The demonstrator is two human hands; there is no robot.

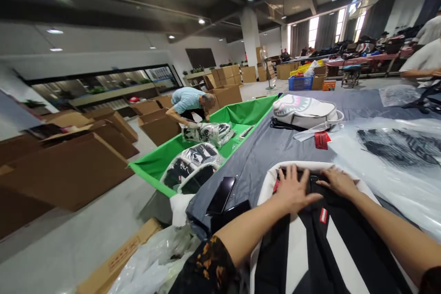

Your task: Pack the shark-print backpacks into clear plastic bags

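A black and white striped backpack lies flat on the grey table right in front of me. My left hand rests palm down on its top end, fingers spread. My right hand lies beside it on the same top edge, fingers flat and stretched toward the left hand. A small red tag shows on the backpack below my hands. Neither hand grips anything.
A white shark-mouth backpack and a red card lie farther up the table. Clear plastic bags cover the right side. A dark phone sits at the left edge. A person bends over a green bin with bagged backpacks. Cardboard boxes stand left.
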